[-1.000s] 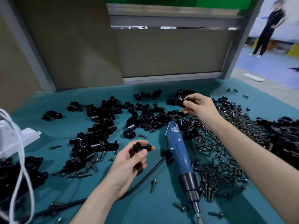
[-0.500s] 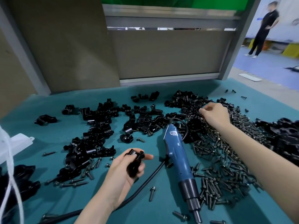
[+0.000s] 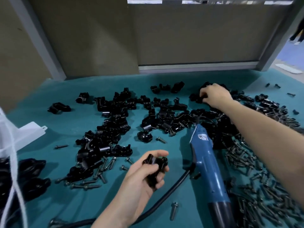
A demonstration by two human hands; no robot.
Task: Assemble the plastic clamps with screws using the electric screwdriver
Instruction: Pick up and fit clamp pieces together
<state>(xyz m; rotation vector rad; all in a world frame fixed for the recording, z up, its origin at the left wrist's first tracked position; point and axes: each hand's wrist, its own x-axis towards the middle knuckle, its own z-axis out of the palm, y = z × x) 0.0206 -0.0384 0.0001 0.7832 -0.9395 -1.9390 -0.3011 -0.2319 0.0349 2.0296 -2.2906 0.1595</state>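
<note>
Standing by, I saw that the person's left hand (image 3: 141, 176) and right hand (image 3: 213, 96) were bare. The left forearm (image 3: 115, 211) and right forearm (image 3: 263, 129) were bare as well, all the way to the picture's edge, the right one blurring there.

Teal table mat (image 3: 102, 83), beige partition panels (image 3: 197, 33) behind, grey metal frame posts (image 3: 41, 41)

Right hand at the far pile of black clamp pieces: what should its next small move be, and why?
Probably lift one piece out of the pile and carry it to the left hand, which already holds a clamp piece. The right hand has its fingers curled into the pile, its grip unclear, and the electric screwdriver lies untouched.
</note>
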